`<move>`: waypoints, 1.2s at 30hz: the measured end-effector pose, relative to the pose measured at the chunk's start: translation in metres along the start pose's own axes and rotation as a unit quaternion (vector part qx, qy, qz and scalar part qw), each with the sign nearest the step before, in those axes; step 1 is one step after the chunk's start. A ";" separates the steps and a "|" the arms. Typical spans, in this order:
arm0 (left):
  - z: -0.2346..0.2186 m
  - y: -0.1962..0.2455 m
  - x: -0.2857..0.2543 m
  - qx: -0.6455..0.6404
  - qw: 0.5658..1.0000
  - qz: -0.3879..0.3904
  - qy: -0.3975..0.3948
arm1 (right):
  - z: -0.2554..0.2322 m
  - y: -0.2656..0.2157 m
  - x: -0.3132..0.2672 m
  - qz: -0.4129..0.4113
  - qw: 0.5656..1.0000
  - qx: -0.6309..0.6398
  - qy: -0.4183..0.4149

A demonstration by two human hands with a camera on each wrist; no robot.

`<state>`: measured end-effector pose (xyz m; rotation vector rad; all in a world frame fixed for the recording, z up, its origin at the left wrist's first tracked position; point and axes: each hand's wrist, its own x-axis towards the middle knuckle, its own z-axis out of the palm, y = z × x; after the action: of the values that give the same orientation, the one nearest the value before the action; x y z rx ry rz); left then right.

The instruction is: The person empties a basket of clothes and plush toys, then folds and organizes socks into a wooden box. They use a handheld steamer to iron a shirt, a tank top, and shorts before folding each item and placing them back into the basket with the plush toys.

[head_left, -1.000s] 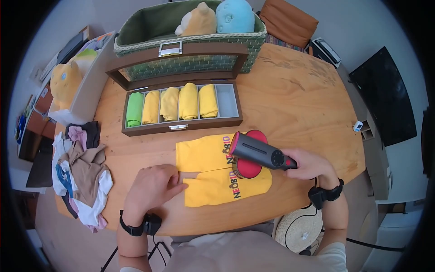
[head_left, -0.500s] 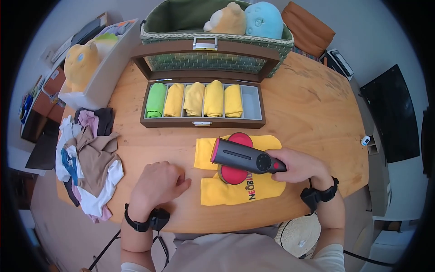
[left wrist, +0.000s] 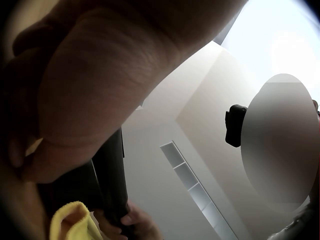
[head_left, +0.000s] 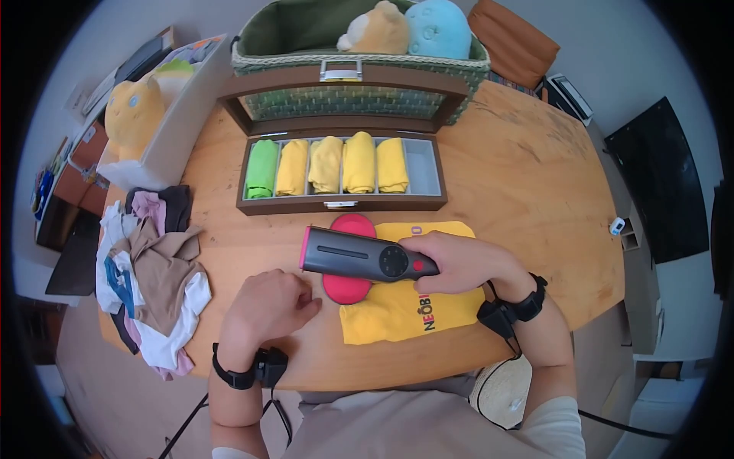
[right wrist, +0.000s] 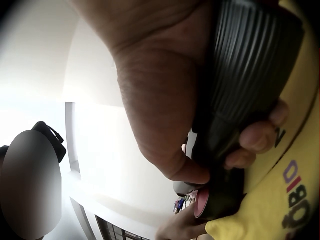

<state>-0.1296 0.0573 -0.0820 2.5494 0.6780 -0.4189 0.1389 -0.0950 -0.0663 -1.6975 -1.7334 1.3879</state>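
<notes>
Let's use the wooden sock box (head_left: 341, 203) as our marker and go from left to right.

Far off to the left of the box, a pile of clothes (head_left: 149, 279) is lying at the table (head_left: 520, 176) edge. Up past that, a yellow plush toy (head_left: 131, 113) is sitting in a white bin.

In front of the box, a bit to the left, your left hand (head_left: 267, 310) is resting on the table. Its fingers are curling in loosely and it is holding nothing. Its fingertips are lying just beside the red round pad of the steamer.

Right in front of the box, you are holding the hand steamer (head_left: 359, 262). Its red and pink head is pointing left, and its red pad is sitting on the left edge of the yellow shirt (head_left: 405, 310) and partly on the bare wood. The shirt is lying flat on the table, in front of the box and a bit to the right.

Your right hand (head_left: 459, 264) is gripping the dark handle tight, with fingers and thumb wrapping all the way around it. The right wrist view shows this up close: your fingers (right wrist: 255, 137) are curling around the ribbed handle, above the yellow cloth.

Inside the box, one green roll and four yellow rolls are lying side by side, and the slot at the right end is open. Behind the box, a green basket (head_left: 359, 57) is holding two plush toys.
</notes>
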 end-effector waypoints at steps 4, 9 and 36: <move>0.001 -0.002 0.001 0.008 1.000 0.007 -0.010 | 0.004 0.005 -0.009 0.002 1.000 -0.012 0.027; -0.003 0.001 -0.003 -0.026 0.992 0.122 -0.032 | -0.001 0.018 -0.055 -0.043 0.990 0.061 0.122; 0.007 0.016 -0.005 -0.034 0.998 0.055 -0.020 | 0.012 0.026 -0.139 0.142 0.986 0.073 0.039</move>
<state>-0.1265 0.0397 -0.0803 2.4930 0.5253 -0.4019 0.1750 -0.2301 -0.0403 -1.9439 -1.3510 1.5034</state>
